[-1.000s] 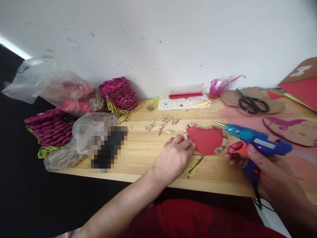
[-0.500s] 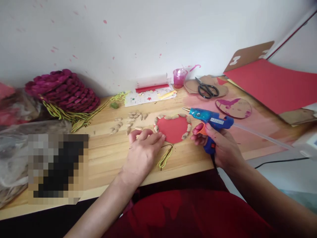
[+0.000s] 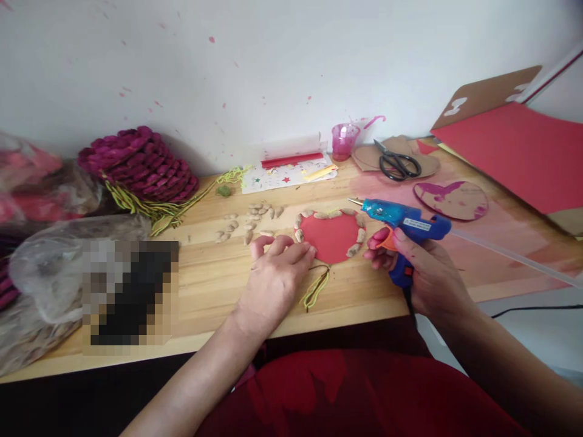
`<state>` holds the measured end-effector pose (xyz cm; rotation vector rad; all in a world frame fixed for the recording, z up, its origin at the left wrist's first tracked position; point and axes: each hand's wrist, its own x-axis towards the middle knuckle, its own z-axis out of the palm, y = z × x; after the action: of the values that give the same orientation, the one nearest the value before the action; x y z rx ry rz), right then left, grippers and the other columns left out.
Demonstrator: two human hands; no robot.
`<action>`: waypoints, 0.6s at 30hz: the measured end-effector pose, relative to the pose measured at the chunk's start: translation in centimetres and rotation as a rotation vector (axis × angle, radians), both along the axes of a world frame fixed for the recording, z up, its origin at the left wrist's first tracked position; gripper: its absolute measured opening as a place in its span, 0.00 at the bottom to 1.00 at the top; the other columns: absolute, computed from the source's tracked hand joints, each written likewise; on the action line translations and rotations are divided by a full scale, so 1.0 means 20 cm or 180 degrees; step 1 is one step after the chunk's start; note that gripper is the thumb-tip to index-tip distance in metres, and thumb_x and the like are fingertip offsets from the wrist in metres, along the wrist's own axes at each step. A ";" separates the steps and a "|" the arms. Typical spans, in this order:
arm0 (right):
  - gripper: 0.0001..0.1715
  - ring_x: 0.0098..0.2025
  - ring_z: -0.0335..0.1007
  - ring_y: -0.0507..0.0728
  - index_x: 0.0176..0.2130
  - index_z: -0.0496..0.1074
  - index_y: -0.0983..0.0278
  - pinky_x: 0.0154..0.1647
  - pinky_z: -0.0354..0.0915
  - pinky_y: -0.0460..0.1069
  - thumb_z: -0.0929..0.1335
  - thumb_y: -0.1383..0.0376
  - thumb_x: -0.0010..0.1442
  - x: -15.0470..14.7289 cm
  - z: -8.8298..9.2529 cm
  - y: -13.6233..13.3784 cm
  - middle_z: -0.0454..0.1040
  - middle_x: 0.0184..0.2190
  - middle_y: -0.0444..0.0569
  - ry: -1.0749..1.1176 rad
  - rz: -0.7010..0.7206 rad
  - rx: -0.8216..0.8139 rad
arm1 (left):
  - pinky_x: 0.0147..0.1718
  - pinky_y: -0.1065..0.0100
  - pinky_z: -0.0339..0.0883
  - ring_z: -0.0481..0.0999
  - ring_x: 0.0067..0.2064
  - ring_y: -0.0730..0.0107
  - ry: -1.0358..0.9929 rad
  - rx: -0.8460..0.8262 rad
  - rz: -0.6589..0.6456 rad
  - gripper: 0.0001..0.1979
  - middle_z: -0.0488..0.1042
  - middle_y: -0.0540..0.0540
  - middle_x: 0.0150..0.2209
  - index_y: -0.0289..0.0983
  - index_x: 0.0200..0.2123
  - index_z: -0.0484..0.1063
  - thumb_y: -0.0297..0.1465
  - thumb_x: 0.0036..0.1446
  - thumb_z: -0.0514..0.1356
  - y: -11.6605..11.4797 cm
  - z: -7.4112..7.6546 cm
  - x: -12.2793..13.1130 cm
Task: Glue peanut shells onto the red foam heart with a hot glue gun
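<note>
Edging our red card with peanuts; near side looks bare.
Our right hand grips a glue gun; left hand curls its fingers, hold unclear; loose peanuts lie left.

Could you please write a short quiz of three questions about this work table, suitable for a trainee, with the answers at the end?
1. Multiple choice: what does the right hand hold?
a) a pink cup
b) a blue glue gun
c) a yellow strip

2. True or false: the scissors lie on brown cardboard.

3. Short answer: what lines part of the edge of the red piece, next to the fingers of the left hand?

Key:
1. b
2. True
3. Tan, shell-like bits
</note>
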<state>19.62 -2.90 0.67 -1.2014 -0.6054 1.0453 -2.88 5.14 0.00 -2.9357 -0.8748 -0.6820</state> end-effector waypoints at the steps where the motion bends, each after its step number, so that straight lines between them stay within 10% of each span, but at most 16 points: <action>1: 0.14 0.29 0.75 0.52 0.32 0.80 0.61 0.29 0.71 0.44 0.77 0.54 0.55 0.00 0.00 0.00 0.79 0.30 0.46 -0.0004 -0.0029 -0.0029 | 0.53 0.51 0.52 0.73 0.48 0.59 0.0030 -0.0009 0.0016 0.10 0.81 0.46 0.46 0.40 0.50 0.76 0.29 0.69 0.57 0.00 0.00 0.00; 18: 0.22 0.30 0.78 0.60 0.27 0.81 0.60 0.23 0.74 0.47 0.81 0.48 0.39 0.01 0.00 0.03 0.78 0.28 0.49 -0.0299 -0.0269 -0.0415 | 0.52 0.52 0.52 0.71 0.47 0.62 0.0393 0.0217 0.0108 0.10 0.80 0.48 0.45 0.39 0.49 0.75 0.29 0.71 0.54 0.00 0.00 0.01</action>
<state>19.92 -2.38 0.73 -1.3848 -0.5608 0.9727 -2.68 5.23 -0.07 -2.8600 -0.8698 -0.5119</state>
